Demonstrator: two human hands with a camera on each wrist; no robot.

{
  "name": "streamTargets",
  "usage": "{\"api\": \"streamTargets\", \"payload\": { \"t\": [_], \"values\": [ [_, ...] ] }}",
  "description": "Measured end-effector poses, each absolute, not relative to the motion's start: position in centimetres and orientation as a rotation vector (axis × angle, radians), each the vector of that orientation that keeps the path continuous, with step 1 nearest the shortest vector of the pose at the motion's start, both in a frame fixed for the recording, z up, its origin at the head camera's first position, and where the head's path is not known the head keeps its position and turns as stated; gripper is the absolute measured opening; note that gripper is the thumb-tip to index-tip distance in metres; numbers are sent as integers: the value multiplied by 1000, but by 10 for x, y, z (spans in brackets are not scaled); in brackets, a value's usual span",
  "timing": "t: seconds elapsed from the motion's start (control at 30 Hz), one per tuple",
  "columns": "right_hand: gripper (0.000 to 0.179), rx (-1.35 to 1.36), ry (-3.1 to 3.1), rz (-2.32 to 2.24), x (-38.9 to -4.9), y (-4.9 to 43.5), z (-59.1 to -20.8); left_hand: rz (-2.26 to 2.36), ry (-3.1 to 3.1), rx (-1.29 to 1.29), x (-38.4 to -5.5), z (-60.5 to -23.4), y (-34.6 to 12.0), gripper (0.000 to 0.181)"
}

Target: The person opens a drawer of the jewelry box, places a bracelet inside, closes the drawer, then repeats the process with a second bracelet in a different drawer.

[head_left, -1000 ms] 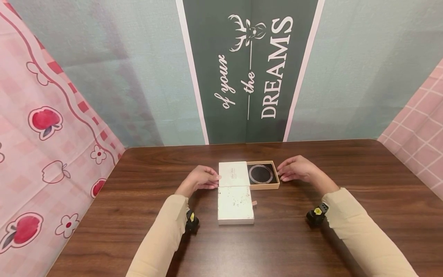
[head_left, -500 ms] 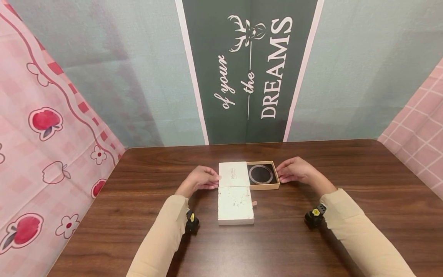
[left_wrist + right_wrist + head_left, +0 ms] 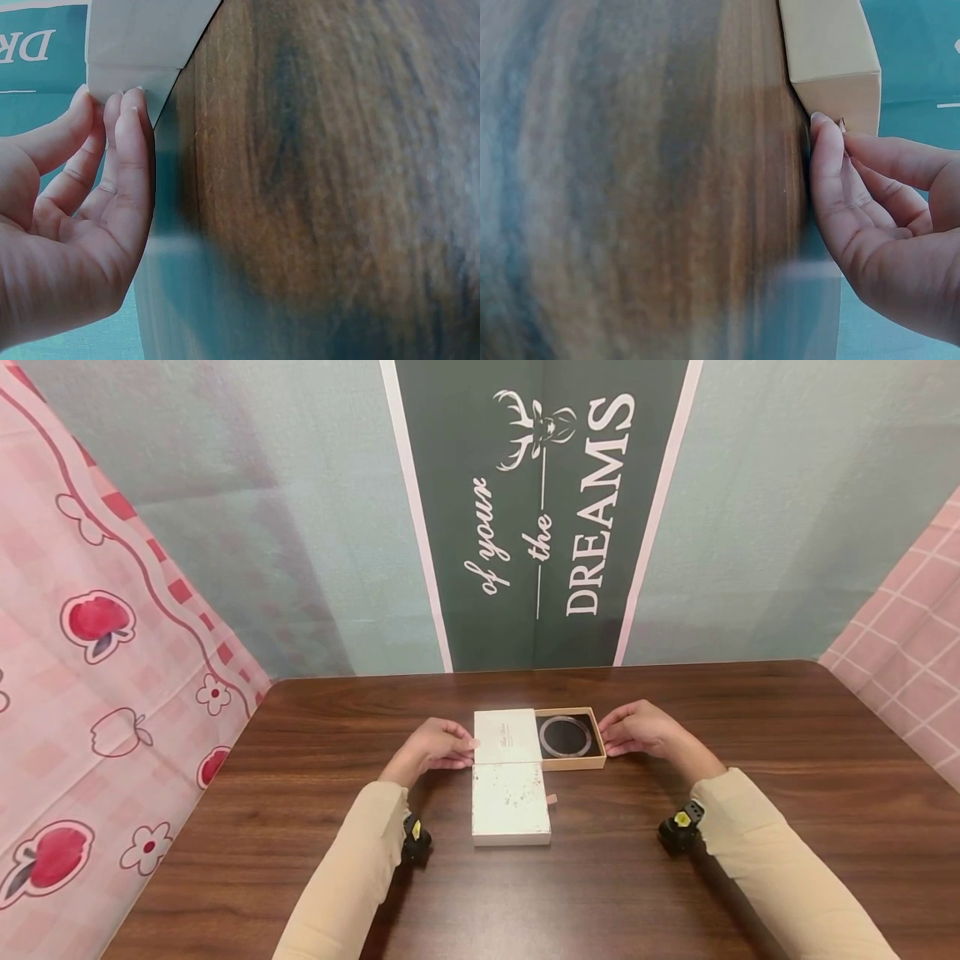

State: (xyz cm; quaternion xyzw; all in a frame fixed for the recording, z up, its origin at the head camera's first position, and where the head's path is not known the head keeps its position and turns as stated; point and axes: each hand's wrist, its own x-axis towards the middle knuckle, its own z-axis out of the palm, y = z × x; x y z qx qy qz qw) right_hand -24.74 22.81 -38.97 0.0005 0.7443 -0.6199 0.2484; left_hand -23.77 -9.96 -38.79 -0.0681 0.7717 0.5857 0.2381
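A white drawer box with printed lettering (image 3: 507, 737) lies flat on the table. Its tan drawer (image 3: 573, 764) is pulled out to the right, and a pale, translucent bangle-like ring (image 3: 545, 745) lies on black lining inside. My left hand (image 3: 441, 745) holds the left end of the white sleeve, thumb at the upper edge and fingertips against the end face (image 3: 124, 82). At the drawer's right end, my right hand (image 3: 639, 729) pinches a small ribbon tab (image 3: 843, 126) between thumb and forefinger; most of the tab is hidden by the fingers.
A second white box with a speckled top (image 3: 510, 803) lies directly in front of the first, a small pink tab (image 3: 552, 799) sticking out at its right. The brown wooden table (image 3: 600, 893) ends at a printed fabric backdrop (image 3: 532, 643).
My right hand has shifted slightly left, closer against the drawer's end. The left hand, both boxes and the ring have not visibly moved.
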Motion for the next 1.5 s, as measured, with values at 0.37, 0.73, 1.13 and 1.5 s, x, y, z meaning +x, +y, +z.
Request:
{"api": "streamTargets", "payload": {
  "t": [0.37,0.73,1.13,1.5],
  "values": [
    [21,42,2055,-1690,-250,226,-392,1597,2120,-194,-237,-386,-100,12],
    [22,46,2080,-1675,-250,225,-393,1604,2117,-192,-237,-385,-99,11],
    [24,38,2088,-1678,-249,225,-394,1605,2113,-184,-237,-386,-99,12],
    [21,53,2093,-1685,-250,223,-396,1586,2126,-194,-239,-387,-99,14]
  ]
}}
